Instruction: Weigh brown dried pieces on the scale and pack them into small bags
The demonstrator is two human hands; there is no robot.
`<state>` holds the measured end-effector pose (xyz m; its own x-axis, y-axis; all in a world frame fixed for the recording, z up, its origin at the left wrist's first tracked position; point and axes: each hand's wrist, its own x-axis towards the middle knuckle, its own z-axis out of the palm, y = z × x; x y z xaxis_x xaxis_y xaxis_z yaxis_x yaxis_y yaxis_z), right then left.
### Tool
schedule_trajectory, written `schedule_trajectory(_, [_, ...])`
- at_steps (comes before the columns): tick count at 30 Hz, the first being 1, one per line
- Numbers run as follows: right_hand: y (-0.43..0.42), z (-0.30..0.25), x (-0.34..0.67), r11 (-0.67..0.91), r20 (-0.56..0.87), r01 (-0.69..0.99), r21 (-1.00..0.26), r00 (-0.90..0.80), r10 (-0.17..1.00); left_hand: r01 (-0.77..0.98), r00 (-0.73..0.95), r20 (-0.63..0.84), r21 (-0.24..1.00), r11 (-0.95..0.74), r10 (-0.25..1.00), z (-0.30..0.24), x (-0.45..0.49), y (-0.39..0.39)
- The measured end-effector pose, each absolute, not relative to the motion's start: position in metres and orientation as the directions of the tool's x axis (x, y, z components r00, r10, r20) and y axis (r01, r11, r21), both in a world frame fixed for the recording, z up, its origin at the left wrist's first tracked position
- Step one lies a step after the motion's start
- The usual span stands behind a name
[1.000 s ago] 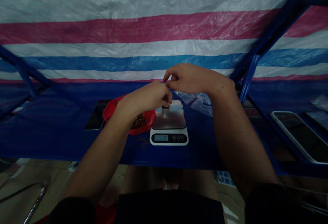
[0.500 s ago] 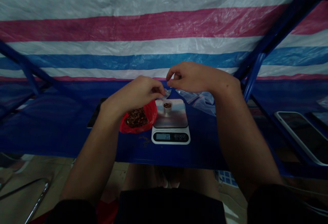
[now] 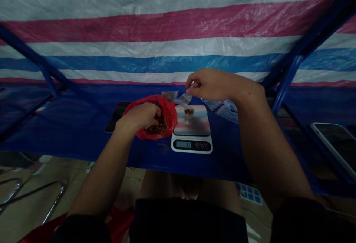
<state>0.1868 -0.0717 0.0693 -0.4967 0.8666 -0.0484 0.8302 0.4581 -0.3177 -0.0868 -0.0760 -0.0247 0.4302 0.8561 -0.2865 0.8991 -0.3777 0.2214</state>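
My left hand (image 3: 147,115) is down inside an open red plastic bag (image 3: 171,115). Its fingers are curled among small brown pieces (image 3: 155,128), with the fingertips partly hidden. Right of the bag stands a white kitchen scale (image 3: 191,139) with a metal plate and a lit display that seems to read 3.3. On the plate sits a small clear cup (image 3: 189,115) holding some brown pieces. My right hand (image 3: 204,84) hovers behind the scale, index finger and thumb bent close together. Whether anything is between them I cannot make out. A small clear bag (image 3: 184,99) lies just below it.
Another small zip bag with brown contents (image 3: 169,95) lies behind the red bag. Clear plastic bags (image 3: 228,111) lie right of the scale. A dark phone or tablet (image 3: 116,116) is at the left, a white-edged device (image 3: 333,144) at the far right. Blue metal struts (image 3: 286,83) flank the table.
My left hand has moved from above the scale's back left edge down into the red bag. The scale reading has risen from about 2.5 to 3.3. My right hand stays much the same.
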Motion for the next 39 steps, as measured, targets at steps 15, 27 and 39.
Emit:
schedule_trajectory(15, [-0.071,0.068,0.186,0.456,-0.059,0.828,-0.325,-0.499,0.864,0.871,0.489,-0.266,0.210,-0.445,0.831,-0.005,-0.092,-0.078])
schedule_trajectory(27, [-0.070,0.068,0.186,0.432,-0.085,0.835,-0.341,-0.485,0.871,0.883,0.462,-0.250,0.220,-0.415,0.851,0.003,-0.089,-0.083])
schedule_trajectory(39, [-0.070,0.069,0.189,0.439,-0.065,0.843,-0.310,-0.480,0.875,0.696,0.659,-0.009,0.387,-0.604,0.752,0.034,-0.037,-0.095])
